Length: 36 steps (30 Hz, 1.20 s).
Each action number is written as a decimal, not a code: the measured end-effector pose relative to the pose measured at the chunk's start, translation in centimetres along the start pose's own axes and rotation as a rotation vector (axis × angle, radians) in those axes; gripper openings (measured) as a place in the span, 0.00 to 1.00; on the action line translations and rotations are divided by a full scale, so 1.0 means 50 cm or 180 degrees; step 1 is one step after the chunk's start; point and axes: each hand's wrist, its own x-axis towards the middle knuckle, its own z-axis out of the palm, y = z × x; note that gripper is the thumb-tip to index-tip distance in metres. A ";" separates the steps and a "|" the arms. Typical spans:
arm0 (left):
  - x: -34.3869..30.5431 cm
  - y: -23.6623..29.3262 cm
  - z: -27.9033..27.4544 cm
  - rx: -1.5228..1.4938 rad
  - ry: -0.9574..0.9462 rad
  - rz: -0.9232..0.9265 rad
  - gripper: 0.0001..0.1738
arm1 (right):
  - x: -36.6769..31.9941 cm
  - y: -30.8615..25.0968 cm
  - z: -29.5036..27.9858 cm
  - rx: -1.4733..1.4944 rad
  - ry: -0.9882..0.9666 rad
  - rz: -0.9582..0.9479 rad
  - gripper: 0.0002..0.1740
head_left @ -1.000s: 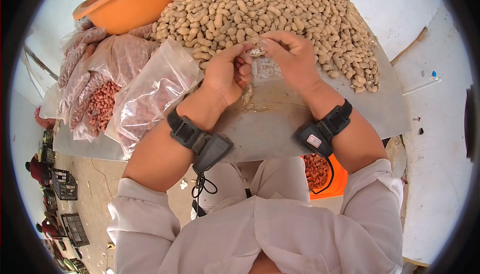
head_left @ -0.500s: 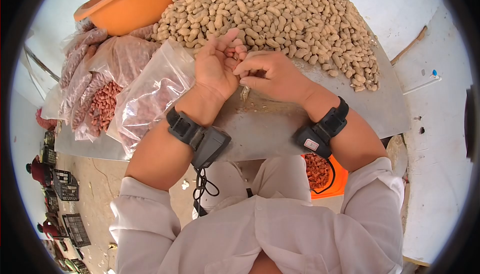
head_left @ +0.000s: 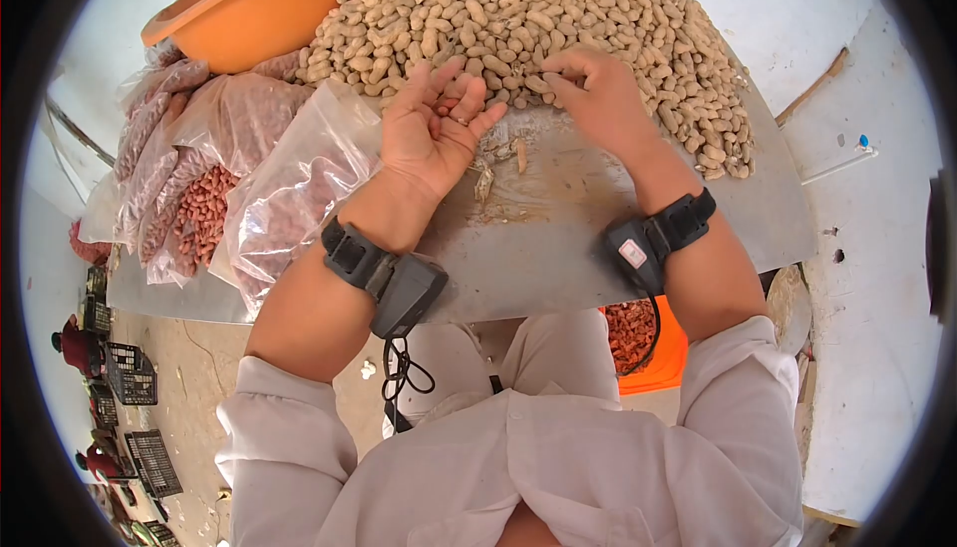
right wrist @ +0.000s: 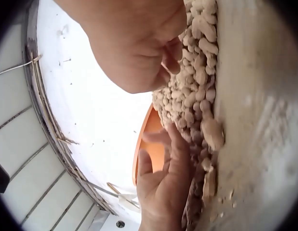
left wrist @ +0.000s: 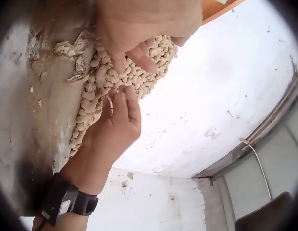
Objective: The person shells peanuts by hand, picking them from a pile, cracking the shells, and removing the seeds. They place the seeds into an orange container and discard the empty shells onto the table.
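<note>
The heap of tan, unshelled peanuts (head_left: 538,8) lies just beyond both hands, most of its pods looking whole, so much seems left. At its near edge, the right hand (head_left: 606,108) bends its fingertips in toward the thumb; whether they pinch a pod I cannot tell. The left hand (head_left: 429,148) lies palm up with partly bent fingers, its contents unclear. Between and nearer than the hands lie pale, broken shell pieces (head_left: 484,184). Left of the grip, clear plastic bags (head_left: 299,188) contain reddish kernels (head_left: 204,213), apparently work done.
</note>
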 end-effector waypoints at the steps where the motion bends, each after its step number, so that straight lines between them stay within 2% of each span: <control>1: 0.001 0.001 -0.004 -0.0011 -0.0031 -0.0009 0.26 | 0.003 0.009 -0.009 -0.0380 -0.0171 0.0073 0.11; 2: 0.002 0.003 -0.008 -0.0021 -0.0063 -0.0019 0.26 | 0.005 0.015 -0.014 -0.0760 -0.0342 0.0147 0.11; 5: 0.000 0.006 -0.016 -0.0284 -0.0299 -0.0137 0.27 | 0.005 0.040 0.002 -0.0619 -0.0288 -0.0037 0.12; 8: -0.012 0.005 0.009 -0.0222 0.0032 -0.0047 0.28 | 0.007 0.041 0.015 -0.0764 -0.0370 -0.0210 0.12; 11: -0.014 0.003 0.013 -0.0217 -0.0083 -0.0004 0.30 | 0.007 0.050 0.027 -0.0995 -0.0316 -0.0504 0.13; 14: -0.009 0.001 0.004 -0.0221 -0.0227 -0.0013 0.31 | 0.001 0.030 0.034 -0.1262 -0.0379 -0.0554 0.13; 17: -0.021 0.001 0.018 -0.0241 -0.0145 -0.0081 0.31 | 0.000 0.029 0.040 -0.1367 -0.0438 -0.0672 0.12; 20: -0.017 0.000 0.012 -0.0309 -0.0166 -0.0144 0.30 | 0.001 0.026 0.037 -0.1326 -0.0535 -0.0605 0.12; 23: -0.013 0.002 0.008 -0.0302 -0.0147 -0.0129 0.24 | 0.005 0.030 0.036 -0.1235 -0.0454 -0.0780 0.11; 26: 0.021 0.003 -0.038 0.0169 -0.0517 -0.0495 0.17 | 0.009 0.015 0.033 -0.0062 -0.0350 -0.0098 0.10; 29: -0.012 -0.013 0.001 0.1031 -0.0213 -0.0191 0.13 | 0.002 -0.001 0.020 0.1866 -0.0606 0.0350 0.12; 32: -0.026 -0.028 0.019 0.1845 -0.0401 0.0223 0.11 | -0.003 -0.018 0.020 0.2352 -0.0780 0.0522 0.14; 36: -0.025 -0.034 0.020 0.2001 -0.0280 0.0366 0.12 | -0.014 -0.038 0.021 0.2241 -0.0798 0.0447 0.14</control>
